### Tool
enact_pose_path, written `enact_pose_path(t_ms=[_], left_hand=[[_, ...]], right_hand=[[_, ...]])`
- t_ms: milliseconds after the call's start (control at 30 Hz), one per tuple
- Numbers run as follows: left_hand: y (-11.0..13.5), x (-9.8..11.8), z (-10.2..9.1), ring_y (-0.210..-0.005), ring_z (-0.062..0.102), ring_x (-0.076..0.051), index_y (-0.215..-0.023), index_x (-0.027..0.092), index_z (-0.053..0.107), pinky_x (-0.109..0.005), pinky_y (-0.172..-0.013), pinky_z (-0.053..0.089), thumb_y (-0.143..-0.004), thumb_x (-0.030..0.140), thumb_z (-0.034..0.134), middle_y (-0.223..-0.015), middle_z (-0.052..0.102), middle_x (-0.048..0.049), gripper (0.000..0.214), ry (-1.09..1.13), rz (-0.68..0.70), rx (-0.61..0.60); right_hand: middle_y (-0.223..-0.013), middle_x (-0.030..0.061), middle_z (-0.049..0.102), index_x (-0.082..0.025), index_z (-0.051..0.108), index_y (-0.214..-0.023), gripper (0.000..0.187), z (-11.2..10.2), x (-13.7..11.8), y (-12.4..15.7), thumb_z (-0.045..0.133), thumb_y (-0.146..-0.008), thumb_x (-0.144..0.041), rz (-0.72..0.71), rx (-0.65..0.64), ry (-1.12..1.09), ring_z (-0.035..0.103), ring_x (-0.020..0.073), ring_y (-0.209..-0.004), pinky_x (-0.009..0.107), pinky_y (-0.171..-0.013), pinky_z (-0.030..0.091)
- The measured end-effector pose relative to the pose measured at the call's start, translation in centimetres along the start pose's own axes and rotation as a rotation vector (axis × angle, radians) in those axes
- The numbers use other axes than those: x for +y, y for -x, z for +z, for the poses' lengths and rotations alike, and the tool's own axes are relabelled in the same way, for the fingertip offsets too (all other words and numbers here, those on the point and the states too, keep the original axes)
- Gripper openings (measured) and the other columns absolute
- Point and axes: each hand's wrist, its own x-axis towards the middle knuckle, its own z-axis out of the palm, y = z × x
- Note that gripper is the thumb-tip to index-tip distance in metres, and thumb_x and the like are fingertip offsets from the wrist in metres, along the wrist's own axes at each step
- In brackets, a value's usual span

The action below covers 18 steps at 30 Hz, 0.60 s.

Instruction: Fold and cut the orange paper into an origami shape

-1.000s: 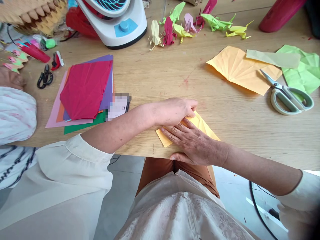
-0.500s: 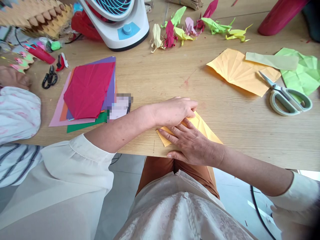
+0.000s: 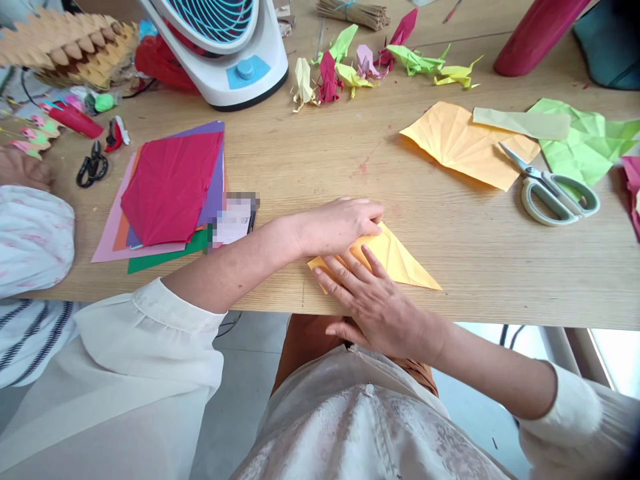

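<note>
Right grip [image 3: 380,307] spread, shifted slightly back over yellow paper [image 3: 400,260]; left grip [image 3: 343,225] curled, pinch unclear.

Well beyond the left hand [image 3: 347,223], a white fan [image 3: 215,60] stands on the table [image 3: 300,160], with paper animals [image 3: 329,79] to its right and a bundle of sticks [image 3: 353,13] behind them. Left of that hand lie a phone [image 3: 233,221] and a stack of coloured paper [image 3: 170,187]; farther left are black scissors [image 3: 93,167] and another person's sleeve [image 3: 35,240]. Beyond and right of the right hand [image 3: 377,300], large scissors [image 3: 537,179] overlap a creased orange sheet [image 3: 465,147].
</note>
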Motion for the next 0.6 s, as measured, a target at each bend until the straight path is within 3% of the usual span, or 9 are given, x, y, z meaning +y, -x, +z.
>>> enact_pose_path(t_ms=[100,200,400,600], left_hand=[[0.2,-0.1,0.2,-0.098,0.058,-0.021,-0.101,0.019,0.072,-0.034,-0.084,0.042,-0.094,0.008,0.044,-0.108,0.067,-0.0077,0.032,0.007,0.024,0.014],[0.6,0.0,0.6,-0.098,0.058,-0.021,-0.103,0.018,0.072,-0.035,-0.086,0.044,-0.093,0.004,0.042,-0.109,0.067,-0.0094,0.034,0.016,0.041,0.062],[1.6,0.7,2.2,-0.111,0.057,-0.025,-0.117,0.015,0.067,-0.039,-0.096,0.045,-0.101,0.017,0.047,-0.12,0.067,-0.0124,0.026,-0.036,-0.027,0.176],[2.4,0.6,3.3,-0.119,0.055,-0.028,-0.128,0.016,0.062,-0.043,-0.101,0.044,-0.1,0.019,0.048,-0.128,0.065,-0.0134,0.031,-0.037,-0.053,0.207]], right_hand=[[-0.169,0.0195,0.025,-0.003,0.035,-0.157,0.079,0.1,-1.7,1.8,0.041,-0.102,-0.059,0.037,0.05,0.041,0.017,0.0379,-0.157,0.063,-0.125,0.019],[-0.168,0.0219,0.024,0.001,0.036,-0.155,0.078,0.2,-3.0,1.9,0.041,-0.103,-0.056,0.059,0.058,0.064,0.023,0.038,-0.156,0.061,-0.125,0.023],[-0.161,0.0278,0.036,0.009,0.04,-0.15,0.079,1.2,-3.9,0.1,0.047,-0.102,-0.053,0.104,0.079,0.088,0.033,0.0387,-0.152,0.054,-0.124,0.032],[-0.162,0.0267,0.036,0.007,0.039,-0.152,0.077,2.1,-4.6,0.3,0.048,-0.102,-0.051,0.179,0.085,0.083,0.032,0.0375,-0.153,0.05,-0.125,0.032]])
